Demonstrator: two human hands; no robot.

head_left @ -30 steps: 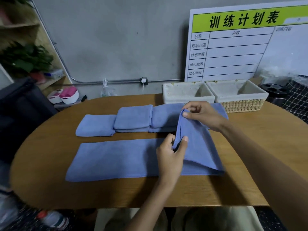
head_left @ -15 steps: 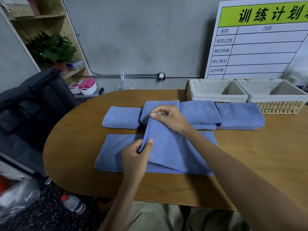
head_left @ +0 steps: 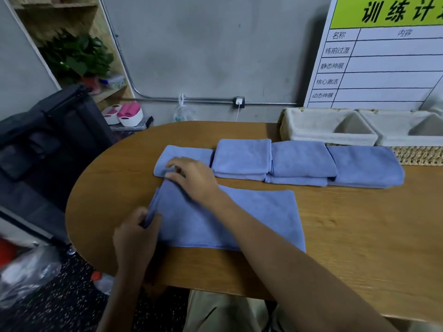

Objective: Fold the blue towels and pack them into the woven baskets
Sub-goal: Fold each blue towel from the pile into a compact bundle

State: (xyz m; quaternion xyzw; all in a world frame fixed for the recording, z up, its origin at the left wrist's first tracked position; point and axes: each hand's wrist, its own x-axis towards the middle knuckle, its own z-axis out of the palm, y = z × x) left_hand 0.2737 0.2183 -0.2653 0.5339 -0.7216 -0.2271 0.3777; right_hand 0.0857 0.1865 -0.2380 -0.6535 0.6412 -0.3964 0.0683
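Note:
A blue towel (head_left: 251,216) lies folded in half on the wooden table (head_left: 359,248) in front of me. My left hand (head_left: 134,236) pinches its near left corner, both layers together. My right hand (head_left: 191,178) reaches across and pinches the far left corner, low at the table. Behind it lies a row of several folded blue towels (head_left: 302,161), the leftmost one (head_left: 182,154) partly hidden by my right hand. Two woven baskets with white liners, one (head_left: 326,125) beside the other (head_left: 412,130), stand at the back right, nothing visible inside.
A white board (head_left: 383,58) with a green header leans on the wall behind the baskets. A dark bag (head_left: 48,140) stands left of the table. A plastic bottle (head_left: 103,281) and clear bags (head_left: 26,269) lie on the floor at the lower left.
Both hands carried the towel's right end leftward over the rest, laying it onto the left end. The towel now lies at half its length. The camera turned left.

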